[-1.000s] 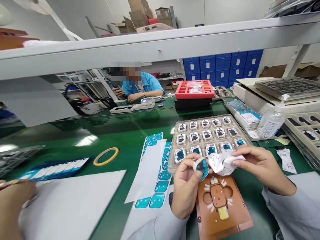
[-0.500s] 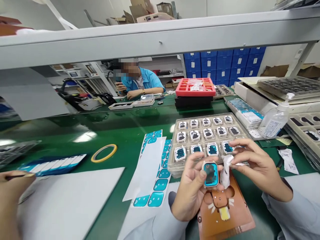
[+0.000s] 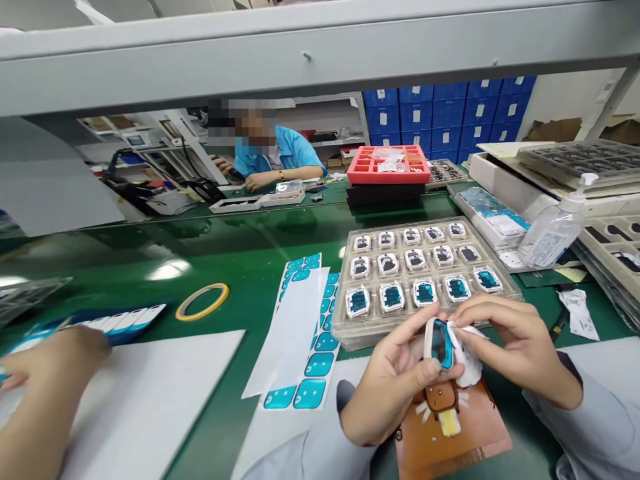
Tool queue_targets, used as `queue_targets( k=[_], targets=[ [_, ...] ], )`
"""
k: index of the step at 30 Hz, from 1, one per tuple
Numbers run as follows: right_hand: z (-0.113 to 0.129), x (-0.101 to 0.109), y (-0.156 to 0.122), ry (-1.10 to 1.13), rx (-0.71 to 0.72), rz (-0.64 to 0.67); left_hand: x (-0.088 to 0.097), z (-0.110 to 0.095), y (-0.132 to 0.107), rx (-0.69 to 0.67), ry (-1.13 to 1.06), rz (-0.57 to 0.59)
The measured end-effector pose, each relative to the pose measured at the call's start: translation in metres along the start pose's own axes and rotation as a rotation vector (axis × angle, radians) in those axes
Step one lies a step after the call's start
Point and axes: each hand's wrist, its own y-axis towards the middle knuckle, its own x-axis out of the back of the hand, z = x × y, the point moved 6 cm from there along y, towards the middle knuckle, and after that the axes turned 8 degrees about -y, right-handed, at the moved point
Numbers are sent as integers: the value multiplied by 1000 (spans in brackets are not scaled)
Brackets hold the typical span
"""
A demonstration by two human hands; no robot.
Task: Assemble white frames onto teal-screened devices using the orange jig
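Note:
My left hand is closed on a small white watch body with a blue-filmed screen, held on edge above a brown jig plate. My right hand pinches a crumpled white wipe and presses it against the watch body's right side. Just beyond both hands a clear tray holds rows of similar watch bodies, the front row with blue film.
Sheets of blue stickers lie left of the tray, with a yellow tape ring and white paper further left. Another person's hand reaches in at the lower left. A pump bottle and stacked trays stand at the right. A co-worker sits across the green bench.
My left hand turned the watch body from face-up to on edge. The wipe in my right hand moved in against it. The other person's hand at the left slid further right.

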Motion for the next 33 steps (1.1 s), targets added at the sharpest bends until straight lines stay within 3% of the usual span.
queue_targets(
  k=[15,23,33],
  targets=[
    [-6,-5,-1,-56,-77,19,4,2,2,-98,100,3],
    [-4,-6,-1,-42,-45,14,2,2,1,-83,95,29],
    [-3,-7,0,-71,-11,27,5,-1,3,-122,256,19]
  ],
)
